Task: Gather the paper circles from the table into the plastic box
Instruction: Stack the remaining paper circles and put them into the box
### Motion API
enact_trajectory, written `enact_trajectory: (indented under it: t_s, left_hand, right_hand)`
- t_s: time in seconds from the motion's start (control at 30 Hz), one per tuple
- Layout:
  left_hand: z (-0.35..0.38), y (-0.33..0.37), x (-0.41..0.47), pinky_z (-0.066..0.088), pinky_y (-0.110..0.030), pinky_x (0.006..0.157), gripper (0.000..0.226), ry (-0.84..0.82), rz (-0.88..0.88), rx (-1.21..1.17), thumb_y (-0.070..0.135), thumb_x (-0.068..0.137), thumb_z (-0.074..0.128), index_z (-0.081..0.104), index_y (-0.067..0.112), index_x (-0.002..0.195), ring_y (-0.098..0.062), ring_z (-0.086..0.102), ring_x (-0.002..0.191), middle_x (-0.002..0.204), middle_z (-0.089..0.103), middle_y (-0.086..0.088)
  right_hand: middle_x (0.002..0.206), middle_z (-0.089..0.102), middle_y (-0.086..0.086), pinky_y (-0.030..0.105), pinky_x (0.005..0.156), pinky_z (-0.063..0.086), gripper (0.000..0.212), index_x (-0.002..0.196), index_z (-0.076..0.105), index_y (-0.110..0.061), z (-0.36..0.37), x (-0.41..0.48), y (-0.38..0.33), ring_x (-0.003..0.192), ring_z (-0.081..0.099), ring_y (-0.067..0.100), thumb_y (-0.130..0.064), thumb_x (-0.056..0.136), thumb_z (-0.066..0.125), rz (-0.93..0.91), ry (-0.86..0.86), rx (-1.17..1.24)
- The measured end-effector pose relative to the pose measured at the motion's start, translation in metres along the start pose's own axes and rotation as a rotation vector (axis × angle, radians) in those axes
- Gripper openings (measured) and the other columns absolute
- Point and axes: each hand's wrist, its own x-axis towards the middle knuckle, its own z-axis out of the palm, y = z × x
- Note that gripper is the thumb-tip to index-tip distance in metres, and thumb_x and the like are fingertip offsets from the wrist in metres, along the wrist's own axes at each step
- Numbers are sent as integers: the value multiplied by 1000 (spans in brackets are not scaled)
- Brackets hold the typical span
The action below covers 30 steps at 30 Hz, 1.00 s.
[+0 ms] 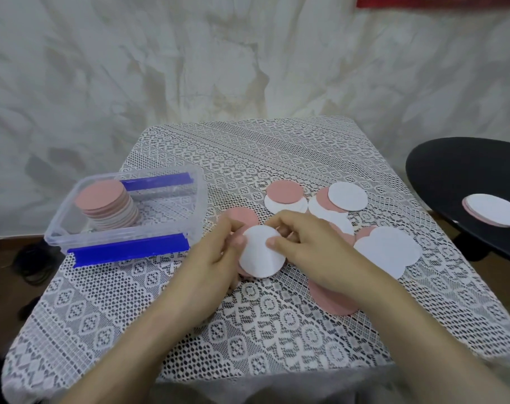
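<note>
Both hands meet at the table's middle around a small stack of paper circles (261,255), white side up with pink edges below. My left hand (215,252) grips the stack's left rim and my right hand (303,252) pinches its right rim with the thumb on top. Several loose pink and white circles (389,249) lie scattered to the right and behind, and one pink circle (328,301) sits under my right wrist. The clear plastic box (125,237) with blue clips stands at the left, holding a leaning pile of circles (106,204).
A lace cloth covers the table (248,325). To the right stands a black round stool (457,182) with a few more circles (494,209) on it. A draped white sheet hangs behind. Dark cables lie on the floor at left.
</note>
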Motion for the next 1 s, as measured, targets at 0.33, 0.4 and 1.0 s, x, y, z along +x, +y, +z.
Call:
enact_trajectory:
  t_s: [0.33, 0.4, 1.0]
  left_hand:
    - [-16, -9, -5, 37, -24, 59, 17, 30, -55, 168, 25, 105, 45, 53, 40, 107, 5, 55, 68, 74, 60, 13]
    - [-19, -9, -6, 36, -22, 57, 17, 26, -75, 166, 25, 106, 43, 52, 39, 106, 4, 54, 66, 74, 57, 11]
    - [-20, -17, -1, 37, -24, 59, 22, -17, -129, 111, 27, 106, 39, 52, 43, 112, 5, 53, 67, 72, 59, 31]
  right_hand:
    - [80, 69, -10, 33, 75, 52, 14, 97, 71, -28, 11, 12, -8, 77, 63, 9, -30, 99, 57, -6, 31, -175]
    - [72, 65, -11, 31, 67, 48, 16, 97, 71, -28, 11, 17, -9, 71, 60, 9, -33, 100, 56, -9, 47, -254]
    - [93, 67, -3, 40, 77, 54, 43, 114, 65, -26, 18, 56, -22, 86, 63, 26, -55, 82, 70, 85, 66, -499]
